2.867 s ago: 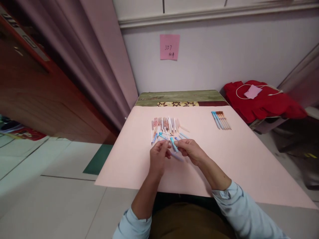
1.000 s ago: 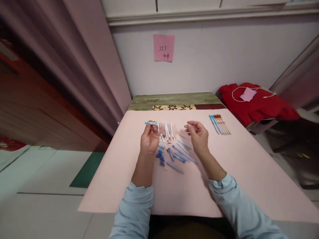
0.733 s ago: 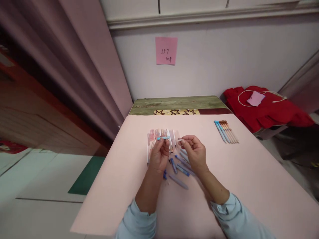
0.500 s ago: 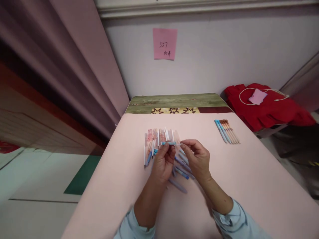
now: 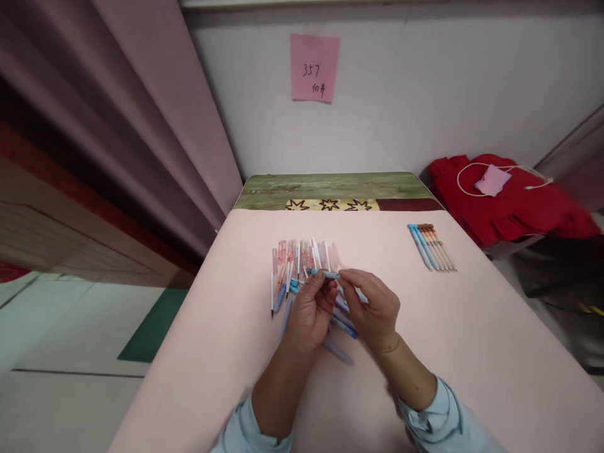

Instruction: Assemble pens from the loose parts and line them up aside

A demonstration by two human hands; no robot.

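Note:
My left hand (image 5: 311, 311) and my right hand (image 5: 372, 308) meet above a pink sheet (image 5: 226, 327) on the table. Both pinch a short light-blue pen part (image 5: 325, 274) held level between the fingertips. Under and behind the hands lies a loose pile of pen parts (image 5: 299, 261): clear pink barrels, white refills and blue pieces. More blue barrels (image 5: 344, 327) lie beneath my right hand.
A neat row of several assembled pens (image 5: 431, 246) lies at the sheet's far right. Beyond it, red cloth (image 5: 504, 201) with a white cable sits off the table. A pink note (image 5: 314, 67) hangs on the wall; a curtain (image 5: 155, 113) hangs at left.
My hands, apart a second ago with the blue part in the left, have come together over the pile. Both now pinch the part. The view tilted down slightly.

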